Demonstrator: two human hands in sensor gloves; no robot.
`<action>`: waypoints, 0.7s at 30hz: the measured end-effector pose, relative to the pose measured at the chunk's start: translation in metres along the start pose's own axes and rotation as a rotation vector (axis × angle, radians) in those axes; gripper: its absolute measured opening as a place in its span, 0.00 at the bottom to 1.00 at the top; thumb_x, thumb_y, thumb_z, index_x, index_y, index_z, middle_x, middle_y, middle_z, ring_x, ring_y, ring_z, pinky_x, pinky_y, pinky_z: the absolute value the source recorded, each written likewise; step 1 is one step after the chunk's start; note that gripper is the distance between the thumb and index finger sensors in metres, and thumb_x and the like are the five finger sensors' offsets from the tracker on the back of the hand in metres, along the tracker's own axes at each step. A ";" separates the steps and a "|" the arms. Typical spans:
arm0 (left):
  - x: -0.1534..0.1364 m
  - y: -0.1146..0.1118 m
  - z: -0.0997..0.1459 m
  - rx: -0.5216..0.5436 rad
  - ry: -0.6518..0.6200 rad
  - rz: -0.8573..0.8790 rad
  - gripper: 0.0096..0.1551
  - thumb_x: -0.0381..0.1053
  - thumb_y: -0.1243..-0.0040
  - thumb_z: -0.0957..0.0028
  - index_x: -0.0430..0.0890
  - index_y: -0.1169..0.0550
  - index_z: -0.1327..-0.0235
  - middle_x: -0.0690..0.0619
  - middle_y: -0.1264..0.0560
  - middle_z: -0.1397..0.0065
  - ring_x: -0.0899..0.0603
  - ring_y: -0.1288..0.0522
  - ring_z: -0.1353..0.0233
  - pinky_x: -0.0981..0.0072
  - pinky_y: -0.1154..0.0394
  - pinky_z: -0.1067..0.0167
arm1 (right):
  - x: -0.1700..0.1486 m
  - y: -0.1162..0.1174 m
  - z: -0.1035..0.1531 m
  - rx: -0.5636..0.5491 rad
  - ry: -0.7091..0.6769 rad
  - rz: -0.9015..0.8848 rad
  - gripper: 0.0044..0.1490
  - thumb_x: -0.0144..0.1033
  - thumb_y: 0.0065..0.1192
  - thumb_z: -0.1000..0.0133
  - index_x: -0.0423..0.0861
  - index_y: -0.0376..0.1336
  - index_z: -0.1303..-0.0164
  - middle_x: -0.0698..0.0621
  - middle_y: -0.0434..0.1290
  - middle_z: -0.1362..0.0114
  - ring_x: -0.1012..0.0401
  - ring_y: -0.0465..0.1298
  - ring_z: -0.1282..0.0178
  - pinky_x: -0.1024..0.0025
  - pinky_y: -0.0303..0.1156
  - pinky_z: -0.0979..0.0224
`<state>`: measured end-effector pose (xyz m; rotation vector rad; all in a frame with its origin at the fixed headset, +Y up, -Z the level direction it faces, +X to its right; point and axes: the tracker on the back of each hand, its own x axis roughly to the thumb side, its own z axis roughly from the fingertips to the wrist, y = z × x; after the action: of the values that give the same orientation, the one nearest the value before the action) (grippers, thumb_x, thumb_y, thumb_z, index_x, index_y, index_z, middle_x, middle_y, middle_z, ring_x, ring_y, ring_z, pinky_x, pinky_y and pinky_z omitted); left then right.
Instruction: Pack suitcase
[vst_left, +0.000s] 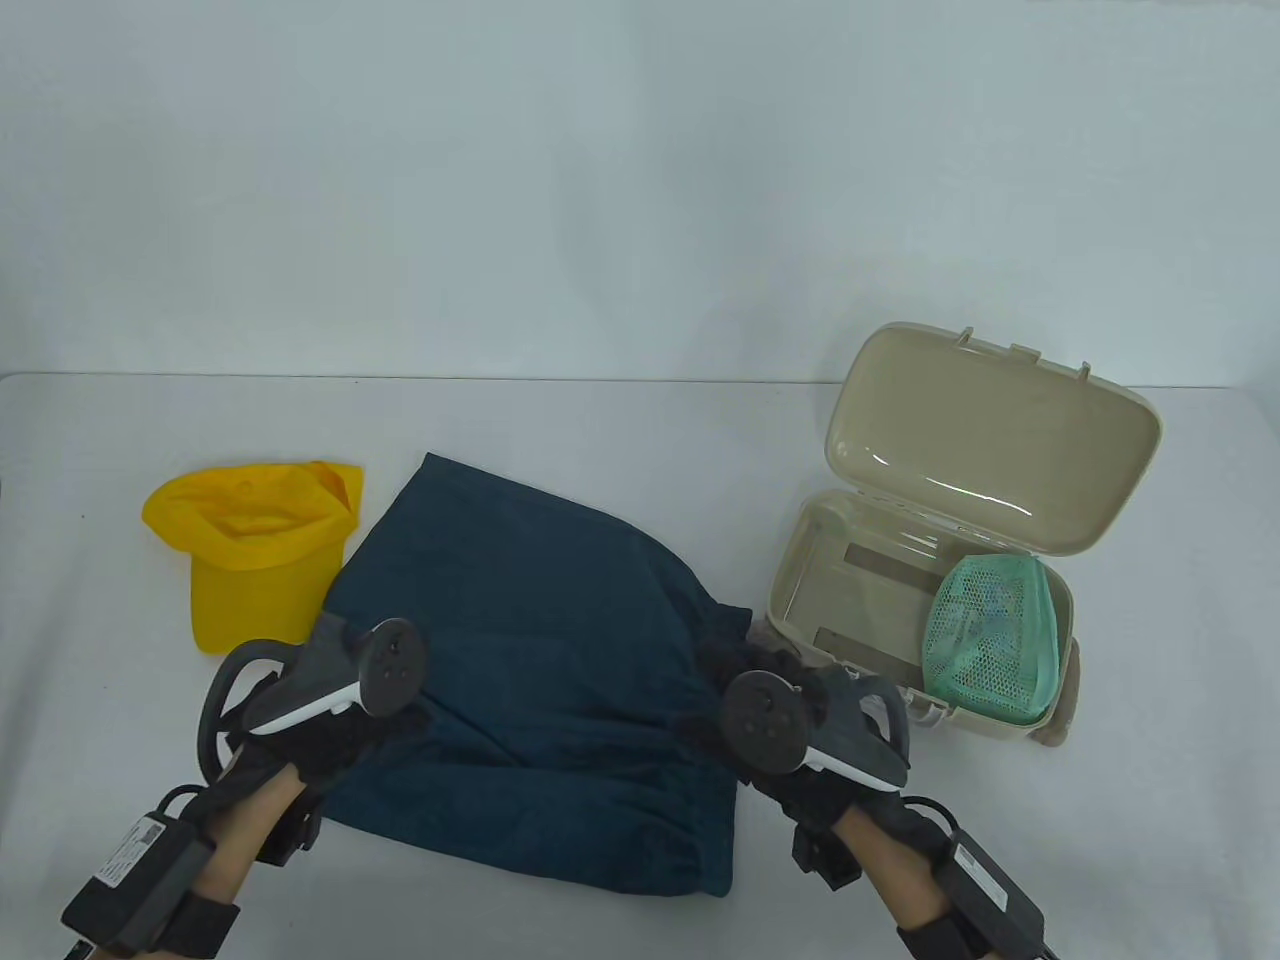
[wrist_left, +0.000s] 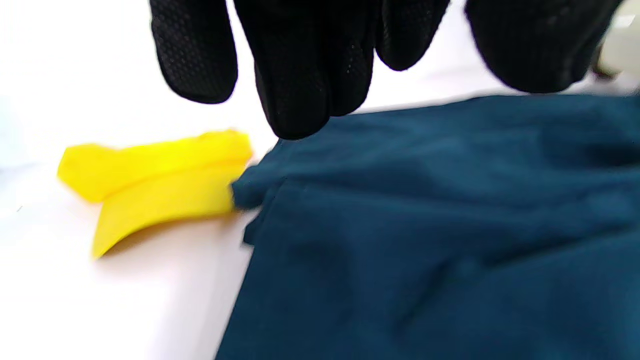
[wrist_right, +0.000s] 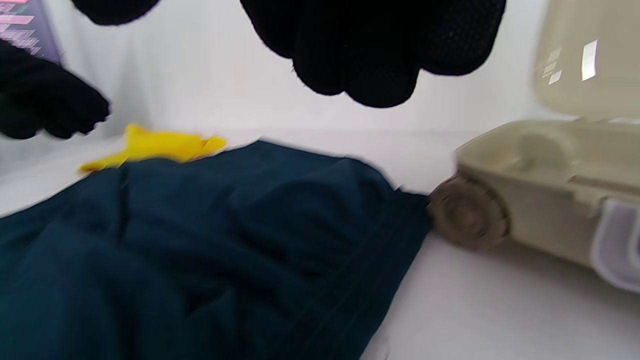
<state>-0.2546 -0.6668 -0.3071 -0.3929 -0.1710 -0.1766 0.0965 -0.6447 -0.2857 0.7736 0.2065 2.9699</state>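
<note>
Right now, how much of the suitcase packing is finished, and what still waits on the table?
Done: the suitcase lies open with a green mesh bag inside. In hand: the left hand and right hand are at the two sides of the blue garment, fingers loose above it, nothing gripped. Left: the garment and the yellow cap, both on the table.

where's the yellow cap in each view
Table view: yellow cap lies left of centre, beside the dark blue garment.
Left wrist view: cap sits at middle left, touching the garment's corner.
Right wrist view: only a yellow strip shows at upper left, behind the garment.
Shared landmark: the dark blue garment.
</note>
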 end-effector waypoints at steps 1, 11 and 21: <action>-0.004 -0.008 -0.002 -0.040 -0.006 0.001 0.44 0.66 0.39 0.51 0.57 0.38 0.20 0.52 0.30 0.19 0.44 0.23 0.25 0.42 0.30 0.28 | 0.006 0.004 -0.001 0.040 -0.028 0.015 0.48 0.68 0.49 0.47 0.48 0.57 0.23 0.50 0.72 0.27 0.53 0.77 0.32 0.52 0.73 0.30; -0.005 -0.060 -0.016 -0.272 -0.033 -0.077 0.44 0.65 0.38 0.51 0.58 0.38 0.21 0.52 0.38 0.14 0.42 0.31 0.17 0.42 0.33 0.25 | 0.035 0.061 -0.010 0.467 -0.202 0.159 0.29 0.56 0.60 0.46 0.54 0.69 0.38 0.56 0.80 0.39 0.57 0.82 0.40 0.55 0.77 0.34; -0.009 -0.078 -0.016 -0.310 -0.016 -0.107 0.49 0.65 0.37 0.53 0.57 0.43 0.19 0.47 0.44 0.13 0.39 0.36 0.16 0.46 0.35 0.23 | 0.034 0.092 -0.011 0.411 -0.147 0.391 0.36 0.63 0.56 0.48 0.56 0.65 0.33 0.56 0.76 0.32 0.52 0.77 0.29 0.47 0.71 0.27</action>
<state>-0.2767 -0.7423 -0.2949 -0.6940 -0.1810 -0.3068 0.0591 -0.7334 -0.2653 1.1947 0.7567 3.2513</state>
